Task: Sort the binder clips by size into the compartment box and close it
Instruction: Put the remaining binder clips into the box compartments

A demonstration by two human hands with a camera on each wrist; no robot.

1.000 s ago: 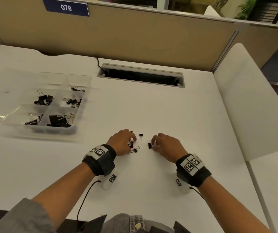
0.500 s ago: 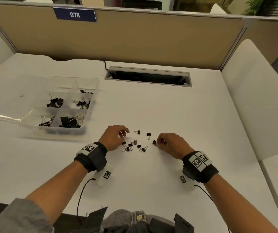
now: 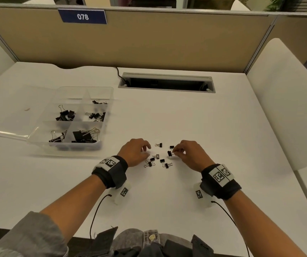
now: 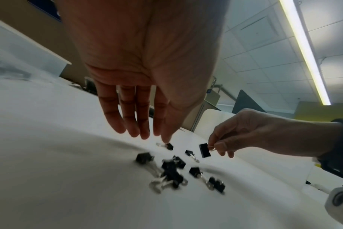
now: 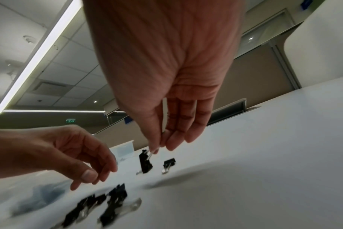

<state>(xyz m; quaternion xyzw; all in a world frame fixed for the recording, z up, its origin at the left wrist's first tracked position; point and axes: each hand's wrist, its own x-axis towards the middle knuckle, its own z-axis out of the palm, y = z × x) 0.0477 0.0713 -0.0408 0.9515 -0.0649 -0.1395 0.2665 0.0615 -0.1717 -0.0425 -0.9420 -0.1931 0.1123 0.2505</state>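
Fingers (image 4: 218, 144) of the right hand (image 3: 190, 154) pinched one small binder clip (image 3: 169, 153) by its wire handle, black body lifted just off the bench (image 3: 186, 117). Left hand (image 3: 135, 152) hovered over the loose clips (image 3: 155, 160), fingers relaxed and reaching down, holding nothing.

Compartment box (image 3: 71, 145) sat well to the left on the bench, clear lid (image 3: 9, 112) folded open flat beside it. Near-right compartment held the largest clips (image 3: 83, 136); near-left held a few with long handles (image 3: 57, 138); the middle row had medium clips (image 3: 65, 115) on the left and smaller ones (image 3: 97, 115) on the right; the far-right compartment had a few tiny ones (image 3: 98, 102). Far-left compartment's contents could not be told.

Left wrist view showed the held clip (image 4: 204, 150) clear of the surface, which the head view left unclear. Right wrist view showed the clip (image 5: 145, 162) hanging below the thumb and forefinger, another clip (image 5: 168, 164) lying just beside it.
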